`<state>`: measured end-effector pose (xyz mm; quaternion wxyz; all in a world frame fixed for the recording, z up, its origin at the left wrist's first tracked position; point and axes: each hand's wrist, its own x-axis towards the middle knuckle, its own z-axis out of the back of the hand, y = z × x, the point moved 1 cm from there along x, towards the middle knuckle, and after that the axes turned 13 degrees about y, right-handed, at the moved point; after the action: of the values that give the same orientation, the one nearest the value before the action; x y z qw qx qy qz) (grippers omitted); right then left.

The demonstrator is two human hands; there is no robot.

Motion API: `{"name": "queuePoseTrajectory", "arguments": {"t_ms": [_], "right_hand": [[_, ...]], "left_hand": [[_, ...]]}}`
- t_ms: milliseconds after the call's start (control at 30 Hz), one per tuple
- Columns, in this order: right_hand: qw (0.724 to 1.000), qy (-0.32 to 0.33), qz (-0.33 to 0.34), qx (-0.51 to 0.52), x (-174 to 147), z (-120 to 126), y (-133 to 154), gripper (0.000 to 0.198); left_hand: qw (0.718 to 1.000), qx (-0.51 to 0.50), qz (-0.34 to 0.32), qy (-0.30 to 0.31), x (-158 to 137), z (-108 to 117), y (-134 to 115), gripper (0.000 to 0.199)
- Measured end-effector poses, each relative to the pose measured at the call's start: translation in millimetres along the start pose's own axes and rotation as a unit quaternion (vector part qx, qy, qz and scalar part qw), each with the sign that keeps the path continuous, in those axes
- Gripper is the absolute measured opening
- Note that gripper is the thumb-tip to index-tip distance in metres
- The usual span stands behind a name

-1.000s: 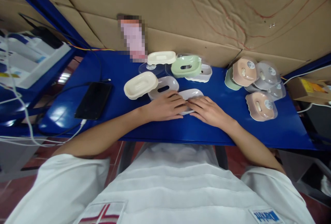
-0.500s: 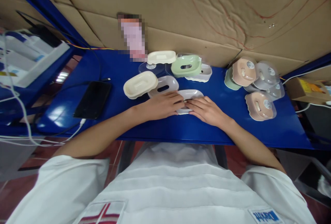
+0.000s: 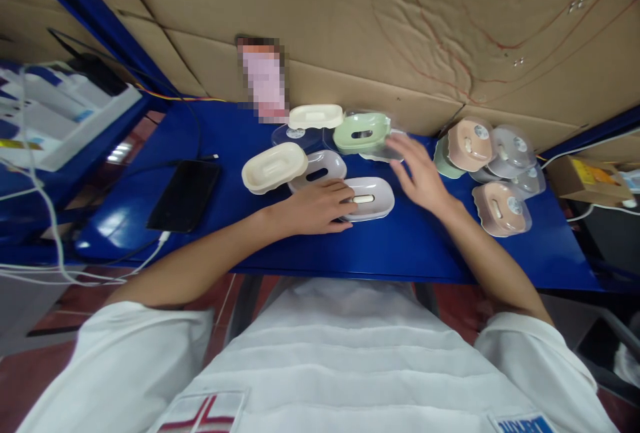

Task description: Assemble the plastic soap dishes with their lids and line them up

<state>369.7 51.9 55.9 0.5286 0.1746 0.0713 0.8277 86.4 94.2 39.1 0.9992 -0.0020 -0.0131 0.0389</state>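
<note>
A pale lilac-grey soap dish point(image 3: 383, 202) lies near the table's front edge, with a small cream oblong piece point(image 3: 363, 199) in its middle. My left hand point(image 3: 320, 207) grips the dish's left end, fingers over the rim and thumb at the front side. My right hand point(image 3: 420, 169) is raised off that dish, fingers apart, holding nothing. Its fingertips are at the right end of a green soap dish point(image 3: 343, 139) and the clear cover beside it; whether they touch is unclear. Behind my left hand sits another lilac-grey dish point(image 3: 330, 161) with an oblong slot, partly hidden.
Cream dishes point(image 3: 274, 166) stand left and behind. Several covered soap boxes, including a peach one point(image 3: 500, 209), stand at the right. A black phone point(image 3: 184, 196) with a white cable lies left. A cardboard wall point(image 3: 350, 33) closes off the back.
My right hand has left the near dish and moved back and right, its fingers spreading toward the green dish. The cream piece now shows. My left hand stays at the dish.
</note>
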Motion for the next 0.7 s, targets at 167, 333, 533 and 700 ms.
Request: {"name": "queuePoseTrajectory", "arguments": {"t_ms": [167,333,533,700], "right_hand": [[0.991,-0.062,-0.116,0.015,68,8,-49,0.077],[0.986,-0.086,-0.125,0.062,86,11,-63,0.066],[0.99,-0.136,-0.026,0.001,-9,19,-36,0.057],[0.999,-0.034,0.029,0.019,-67,-13,-14,0.056]], "left_hand": [[0.999,-0.031,-0.005,-0.007,0,-1,2,0.02],[0.999,-0.052,-0.002,-0.012,-1,-3,6,0.02],[0.992,0.001,0.116,-0.042,-2,2,10,0.032],[0.982,-0.055,0.149,-0.099,1,-9,16,0.066]]}}
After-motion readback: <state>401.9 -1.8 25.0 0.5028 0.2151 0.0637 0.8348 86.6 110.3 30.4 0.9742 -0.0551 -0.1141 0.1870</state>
